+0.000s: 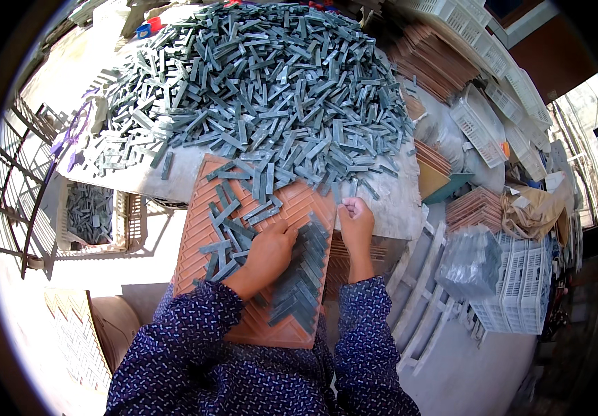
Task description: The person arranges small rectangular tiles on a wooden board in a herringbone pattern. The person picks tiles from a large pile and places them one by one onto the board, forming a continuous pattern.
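- Curling the left hand (271, 251) over the orange tray (271, 334); cannot tell if gripping anything.
- Showing fitted strips (299, 277) and loose strips in the tray.
- Pinching a green strip (337, 193) in the right hand (356, 220), beside the tray.
- With more pieces (89, 215) in a crate (119, 220), left of the tray.

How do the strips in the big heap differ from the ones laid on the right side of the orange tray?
The heap is jumbled at all angles, while the laid strips sit side by side in slanting rows.
The heap is piled many deep; the laid strips lie flat.
The heap spreads mostly over the pale table; the laid strips are on the orange tray.
Both are slim, straight, grey-green pieces.
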{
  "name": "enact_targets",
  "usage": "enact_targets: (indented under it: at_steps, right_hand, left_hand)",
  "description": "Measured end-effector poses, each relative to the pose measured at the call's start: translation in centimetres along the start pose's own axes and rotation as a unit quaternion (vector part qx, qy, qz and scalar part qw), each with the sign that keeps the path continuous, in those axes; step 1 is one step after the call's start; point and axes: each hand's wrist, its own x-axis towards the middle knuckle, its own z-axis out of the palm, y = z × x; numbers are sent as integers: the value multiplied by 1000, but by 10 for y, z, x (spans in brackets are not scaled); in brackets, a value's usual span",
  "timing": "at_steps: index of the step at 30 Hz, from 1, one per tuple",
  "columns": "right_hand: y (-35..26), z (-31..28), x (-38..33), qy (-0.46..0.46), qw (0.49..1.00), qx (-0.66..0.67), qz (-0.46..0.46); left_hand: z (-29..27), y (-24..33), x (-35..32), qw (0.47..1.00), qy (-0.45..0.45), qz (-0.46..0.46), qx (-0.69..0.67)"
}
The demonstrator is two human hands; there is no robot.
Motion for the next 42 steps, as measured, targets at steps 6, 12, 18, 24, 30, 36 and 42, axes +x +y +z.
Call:
enact_targets:
  at_steps: [6, 12, 18, 24, 30, 36, 42]
  right_hand:
    - [-25, -10, -34, -74, 987, -135, -47]
    - [-16, -4, -38, -68, 994, -72, -36]
    - [-21, -2, -35, -56, 987, -133, -68]
    - [-16, -1, -32, -65, 995, -68, -25]
    - [-18, 3, -17, -109, 989, -94, -31]
    - [-31, -4, 1, -184, 969, -163, 6]
    - [-8, -5, 0, -180, 978, -91, 58]
  left_hand:
    - [4, -2, -1, 999, 34, -2, -7]
    - [-7, 2, -3, 998, 26, -19, -60]
    - [-5, -6, -8, 995, 63, 5, -73]
    - [-7, -2, -8, 995, 48, -10, -81]
    - [-5, -5, -6, 995, 51, -1, -91]
    - [-7, -5, -6, 994, 57, 1, -94]
    - [-9, 0, -7, 995, 37, -11, -93]
